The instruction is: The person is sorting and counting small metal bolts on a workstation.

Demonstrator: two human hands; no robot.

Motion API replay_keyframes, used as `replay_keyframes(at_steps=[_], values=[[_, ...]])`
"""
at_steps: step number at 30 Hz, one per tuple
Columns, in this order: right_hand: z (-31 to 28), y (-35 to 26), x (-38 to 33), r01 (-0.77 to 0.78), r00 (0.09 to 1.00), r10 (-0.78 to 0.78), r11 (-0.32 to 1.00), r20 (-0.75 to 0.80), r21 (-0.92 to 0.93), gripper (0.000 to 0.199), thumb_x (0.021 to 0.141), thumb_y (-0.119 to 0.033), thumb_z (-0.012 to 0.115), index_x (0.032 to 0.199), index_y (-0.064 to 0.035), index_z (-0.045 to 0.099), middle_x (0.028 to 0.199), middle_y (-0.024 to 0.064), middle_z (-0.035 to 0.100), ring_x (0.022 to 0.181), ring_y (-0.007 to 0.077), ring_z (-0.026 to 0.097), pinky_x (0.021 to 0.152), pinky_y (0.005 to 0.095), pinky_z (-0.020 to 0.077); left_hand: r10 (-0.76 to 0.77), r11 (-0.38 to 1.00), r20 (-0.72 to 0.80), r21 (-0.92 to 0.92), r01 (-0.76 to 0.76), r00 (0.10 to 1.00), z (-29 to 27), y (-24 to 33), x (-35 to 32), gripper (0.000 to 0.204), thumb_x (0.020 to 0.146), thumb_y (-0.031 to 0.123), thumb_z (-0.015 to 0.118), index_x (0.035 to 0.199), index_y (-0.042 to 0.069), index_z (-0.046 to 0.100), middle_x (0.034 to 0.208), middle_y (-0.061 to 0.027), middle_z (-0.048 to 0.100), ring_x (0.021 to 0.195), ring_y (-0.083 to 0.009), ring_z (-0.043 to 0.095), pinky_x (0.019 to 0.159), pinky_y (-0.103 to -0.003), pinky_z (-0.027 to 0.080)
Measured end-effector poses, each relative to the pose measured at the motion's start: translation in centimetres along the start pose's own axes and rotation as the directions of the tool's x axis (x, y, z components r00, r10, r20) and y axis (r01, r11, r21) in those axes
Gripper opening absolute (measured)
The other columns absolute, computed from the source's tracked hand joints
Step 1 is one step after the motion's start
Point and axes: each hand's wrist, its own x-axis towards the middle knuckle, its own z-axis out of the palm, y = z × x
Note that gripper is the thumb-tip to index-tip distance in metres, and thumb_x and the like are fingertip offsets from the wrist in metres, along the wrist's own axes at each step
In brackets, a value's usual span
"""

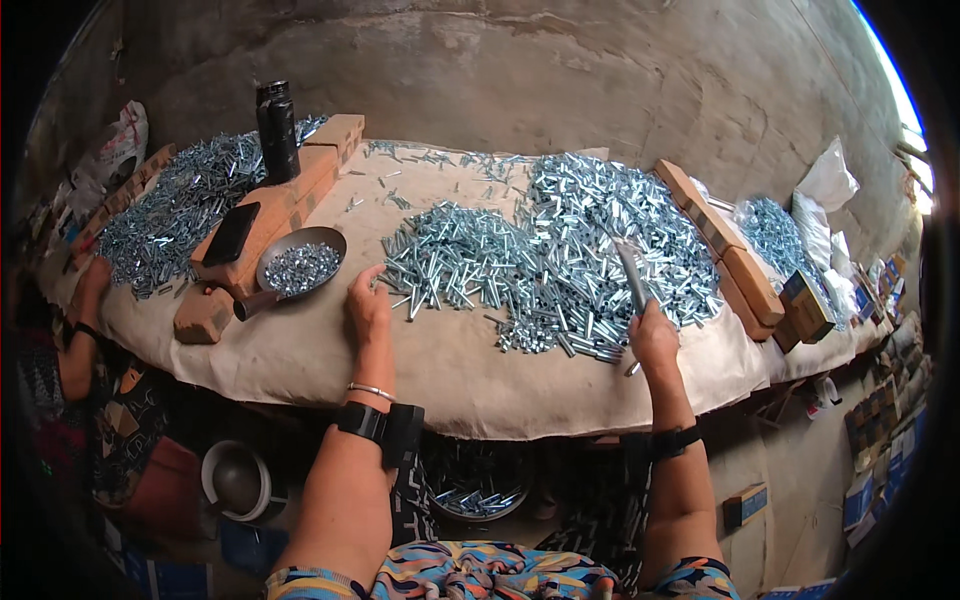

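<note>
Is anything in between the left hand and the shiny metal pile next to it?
Nothing that shows: the left hand has its fingers right beside the metal pile. The pan sits on the hand's other side.

The table (450,375) is covered by a beige cloth (300,358) draped over its near edge. On it, a smaller heap (450,250) of slim silvery metal pieces meets a larger heap (610,220) to its right. A left brick row (318,180) and a right brick row (715,228) flank them, with a far-left heap (180,205) and a far-right heap (775,232) beyond. A dark pan (337,248) of small metal parts sits beside the left bricks.
</note>
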Motion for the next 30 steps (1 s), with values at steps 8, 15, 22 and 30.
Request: replay_keyframes(at_steps=[8, 15, 22, 30], values=[[0.2, -11.3, -2.3, 0.245, 0.945, -0.308, 0.892, 0.113, 0.379, 0.049, 0.083, -0.02, 0.056, 0.125, 0.0001, 0.041, 0.08, 0.0211, 0.061, 0.073, 0.0376, 0.06, 0.064, 0.045, 0.0467, -0.102, 0.994, 0.198, -0.021, 0.108, 0.975, 2.4, -0.9, 1.0, 0.037, 0.077, -0.006, 0.048, 0.112, 0.003, 0.056, 0.091, -0.0034, 0.056, 0.079, -0.0084, 0.05, 0.072, -0.02, 0.041], [3.1, -16.7, -1.6, 0.219, 0.926, -0.312, 0.901, 0.212, 0.374, 0.056, 0.084, -0.019, 0.052, 0.128, 0.0077, 0.031, 0.076, 0.0253, 0.058, 0.071, 0.0403, 0.058, 0.064, 0.0467, 0.0459, -0.091, 0.971, 0.387, -0.169, 0.168, 0.918, 4.6, -1.5, 1.2, 0.046, 0.078, -0.009, 0.048, 0.123, -0.001, 0.044, 0.101, -0.0077, 0.053, 0.09, -0.0119, 0.051, 0.078, -0.022, 0.042], [5.1, -18.5, -1.2, 0.183, 0.9, -0.348, 0.849, 0.263, 0.496, 0.054, 0.084, -0.015, 0.049, 0.125, 0.0127, 0.029, 0.076, 0.0284, 0.059, 0.073, 0.0429, 0.058, 0.067, 0.0482, 0.0457, -0.032, 0.998, 0.3, -0.035, 0.045, 0.953, 5.6, -2.1, 1.5, 0.049, 0.077, -0.005, 0.052, 0.125, 0.003, 0.043, 0.117, -0.0148, 0.053, 0.111, -0.021, 0.049, 0.092, -0.03, 0.039], [1.5, -17.3, -3.8, 0.179, 0.859, -0.402, 0.816, 0.317, 0.55, 0.054, 0.084, -0.016, 0.05, 0.126, 0.0108, 0.03, 0.077, 0.0273, 0.059, 0.071, 0.0423, 0.058, 0.065, 0.0466, 0.0453, 0.062, 0.973, 0.208, 0.205, -0.106, 0.976, 4.3, 1.3, -1.0, 0.042, 0.072, -0.002, 0.055, 0.113, 0.005, 0.052, 0.111, -0.0135, 0.057, 0.102, -0.0249, 0.054, 0.089, -0.033, 0.042]])
